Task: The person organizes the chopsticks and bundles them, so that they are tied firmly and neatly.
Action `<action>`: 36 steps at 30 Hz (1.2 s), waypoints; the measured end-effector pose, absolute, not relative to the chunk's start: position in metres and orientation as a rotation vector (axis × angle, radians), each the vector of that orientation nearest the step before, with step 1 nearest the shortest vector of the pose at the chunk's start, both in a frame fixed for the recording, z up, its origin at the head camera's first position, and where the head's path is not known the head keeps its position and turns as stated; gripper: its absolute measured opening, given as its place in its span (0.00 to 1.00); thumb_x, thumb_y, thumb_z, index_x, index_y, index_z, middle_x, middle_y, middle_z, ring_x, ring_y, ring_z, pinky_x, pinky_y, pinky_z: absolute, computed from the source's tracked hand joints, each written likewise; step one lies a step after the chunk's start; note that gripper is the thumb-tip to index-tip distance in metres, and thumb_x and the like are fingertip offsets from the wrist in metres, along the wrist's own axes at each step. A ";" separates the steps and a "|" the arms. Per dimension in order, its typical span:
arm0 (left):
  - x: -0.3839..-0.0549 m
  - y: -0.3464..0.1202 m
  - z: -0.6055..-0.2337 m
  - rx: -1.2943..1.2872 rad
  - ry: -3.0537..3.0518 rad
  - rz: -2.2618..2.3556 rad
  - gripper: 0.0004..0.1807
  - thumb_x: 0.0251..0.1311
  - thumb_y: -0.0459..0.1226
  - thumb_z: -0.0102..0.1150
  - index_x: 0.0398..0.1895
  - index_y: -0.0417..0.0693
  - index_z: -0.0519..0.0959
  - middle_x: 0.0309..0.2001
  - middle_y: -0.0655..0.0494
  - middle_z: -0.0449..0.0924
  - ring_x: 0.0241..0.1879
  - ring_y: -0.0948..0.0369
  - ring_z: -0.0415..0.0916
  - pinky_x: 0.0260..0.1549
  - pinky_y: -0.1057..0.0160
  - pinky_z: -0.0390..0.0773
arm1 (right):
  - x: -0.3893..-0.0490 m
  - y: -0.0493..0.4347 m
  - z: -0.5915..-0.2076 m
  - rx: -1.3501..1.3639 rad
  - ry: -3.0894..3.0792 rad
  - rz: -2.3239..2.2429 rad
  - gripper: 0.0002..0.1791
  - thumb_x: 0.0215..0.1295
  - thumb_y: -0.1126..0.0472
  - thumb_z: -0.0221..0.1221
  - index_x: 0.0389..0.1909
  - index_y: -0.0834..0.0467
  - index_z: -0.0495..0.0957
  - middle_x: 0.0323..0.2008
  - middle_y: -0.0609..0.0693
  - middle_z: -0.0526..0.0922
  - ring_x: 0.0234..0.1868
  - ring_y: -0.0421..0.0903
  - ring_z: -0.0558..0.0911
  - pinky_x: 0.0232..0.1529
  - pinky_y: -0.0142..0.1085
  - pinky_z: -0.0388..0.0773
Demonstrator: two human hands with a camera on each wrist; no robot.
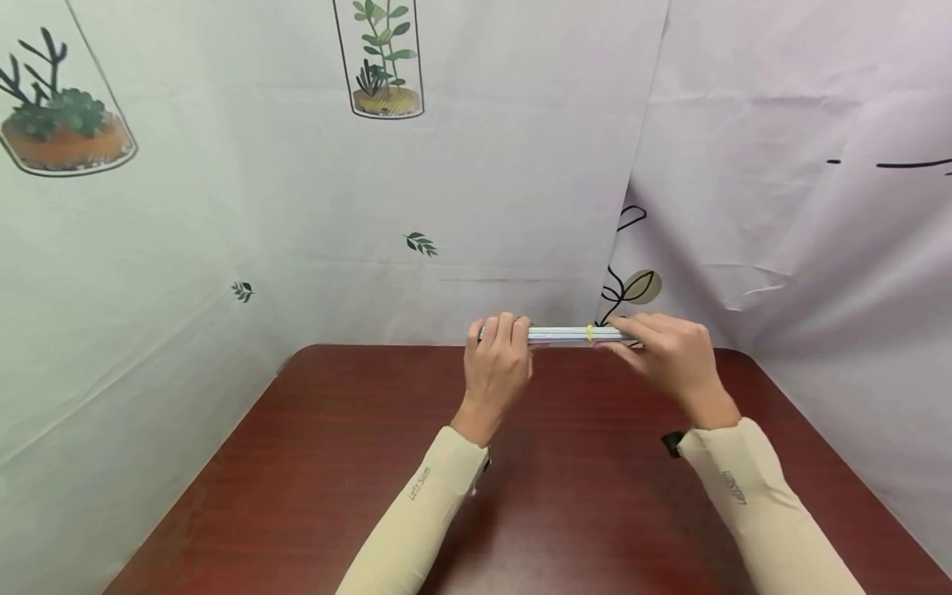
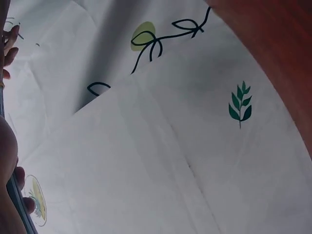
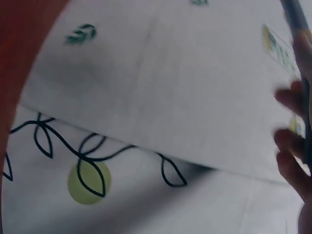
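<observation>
A bundle of thin, pale bluish-white rods [image 1: 561,335] is held level above the far edge of the table. Around it, toward its right end, runs a yellow band [image 1: 590,333]. My left hand [image 1: 500,355] grips the left part, fingers curled over the top. At the right end, just past the band, my right hand [image 1: 669,351] pinches the bundle between thumb and fingers; that hand is slightly blurred. Only a dark strip of the bundle [image 2: 20,207] shows at the border of the left wrist view. The right wrist view catches blurred fingers [image 3: 291,168] beside it.
Below both arms spreads a dark red-brown table [image 1: 357,463] with rounded far corners. White cloth [image 1: 506,190] printed with plants hangs behind and at the sides, close to the table's edges. A small black device [image 1: 673,444] sits at the right wrist.
</observation>
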State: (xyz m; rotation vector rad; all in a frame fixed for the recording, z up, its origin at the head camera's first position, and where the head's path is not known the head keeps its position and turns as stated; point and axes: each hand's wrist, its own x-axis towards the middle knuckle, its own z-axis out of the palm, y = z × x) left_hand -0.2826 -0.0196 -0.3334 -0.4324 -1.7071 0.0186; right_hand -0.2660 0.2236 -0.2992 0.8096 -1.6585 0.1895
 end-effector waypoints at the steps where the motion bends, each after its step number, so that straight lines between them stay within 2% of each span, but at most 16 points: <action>1: -0.282 -0.019 -0.335 -0.435 -1.700 0.023 0.06 0.58 0.33 0.49 0.36 0.49 0.76 0.34 0.56 0.75 0.34 0.57 0.72 0.48 0.55 0.68 | -0.266 0.227 -0.297 0.844 -1.686 0.212 0.26 0.67 0.37 0.56 0.32 0.56 0.89 0.22 0.48 0.85 0.17 0.47 0.80 0.15 0.43 0.71; 3: -0.281 -0.019 -0.337 -0.439 -1.688 0.031 0.07 0.58 0.32 0.50 0.37 0.49 0.76 0.35 0.57 0.75 0.34 0.58 0.71 0.47 0.55 0.67 | -0.265 0.233 -0.293 0.886 -1.722 0.270 0.28 0.65 0.34 0.57 0.29 0.54 0.90 0.20 0.46 0.85 0.16 0.43 0.79 0.15 0.40 0.72; 5: -0.280 -0.018 -0.338 -0.443 -1.677 0.029 0.07 0.57 0.32 0.50 0.37 0.49 0.76 0.35 0.57 0.75 0.34 0.58 0.71 0.47 0.56 0.67 | -0.265 0.237 -0.291 0.926 -1.771 0.385 0.26 0.60 0.34 0.62 0.28 0.54 0.90 0.21 0.46 0.86 0.17 0.40 0.80 0.17 0.35 0.72; 7: -0.279 -0.016 -0.339 -0.439 -1.670 0.030 0.07 0.57 0.32 0.51 0.37 0.49 0.76 0.35 0.57 0.75 0.34 0.58 0.71 0.46 0.56 0.67 | -0.263 0.239 -0.290 0.964 -1.834 0.563 0.18 0.53 0.44 0.72 0.28 0.56 0.89 0.22 0.49 0.86 0.19 0.39 0.80 0.20 0.30 0.73; 9: -0.278 -0.014 -0.339 -0.435 -1.659 0.036 0.06 0.57 0.32 0.51 0.36 0.49 0.76 0.35 0.57 0.76 0.34 0.58 0.71 0.45 0.56 0.67 | -0.261 0.239 -0.291 0.984 -1.893 0.775 0.13 0.43 0.59 0.79 0.29 0.60 0.89 0.26 0.53 0.88 0.24 0.37 0.83 0.25 0.25 0.74; 12: -0.276 -0.009 -0.337 -0.430 -1.659 0.051 0.06 0.60 0.33 0.50 0.36 0.49 0.77 0.35 0.58 0.76 0.34 0.58 0.71 0.45 0.56 0.67 | -0.254 0.236 -0.289 0.957 -1.950 1.030 0.20 0.28 0.78 0.78 0.30 0.65 0.87 0.27 0.58 0.87 0.26 0.35 0.84 0.28 0.22 0.76; 15: -0.274 -0.004 -0.336 -0.428 -1.675 0.058 0.06 0.62 0.34 0.49 0.36 0.49 0.77 0.35 0.57 0.75 0.35 0.58 0.71 0.45 0.56 0.66 | -0.245 0.231 -0.283 0.923 -1.988 1.161 0.20 0.29 0.83 0.75 0.29 0.68 0.86 0.26 0.60 0.86 0.27 0.35 0.83 0.28 0.23 0.77; 20: -0.271 -0.004 -0.338 -0.433 -1.712 0.041 0.05 0.64 0.38 0.51 0.36 0.49 0.76 0.35 0.57 0.75 0.35 0.58 0.71 0.45 0.55 0.66 | -0.242 0.230 -0.278 0.958 -2.027 1.307 0.17 0.34 0.86 0.71 0.29 0.72 0.85 0.29 0.64 0.85 0.32 0.38 0.85 0.33 0.25 0.79; 26: -0.272 -0.014 -0.338 -0.524 -1.745 0.042 0.19 0.69 0.54 0.50 0.39 0.48 0.77 0.37 0.56 0.76 0.36 0.57 0.72 0.42 0.58 0.68 | -0.257 0.244 -0.293 0.965 -2.042 1.382 0.16 0.37 0.85 0.71 0.32 0.71 0.86 0.33 0.64 0.86 0.35 0.39 0.87 0.35 0.26 0.80; 36: -0.282 -0.046 -0.331 -0.786 -1.696 -0.054 0.26 0.57 0.55 0.67 0.50 0.46 0.81 0.45 0.56 0.82 0.42 0.58 0.78 0.41 0.60 0.71 | -0.253 0.253 -0.295 0.906 -2.075 1.351 0.17 0.37 0.84 0.72 0.33 0.72 0.86 0.33 0.57 0.88 0.37 0.37 0.86 0.36 0.26 0.80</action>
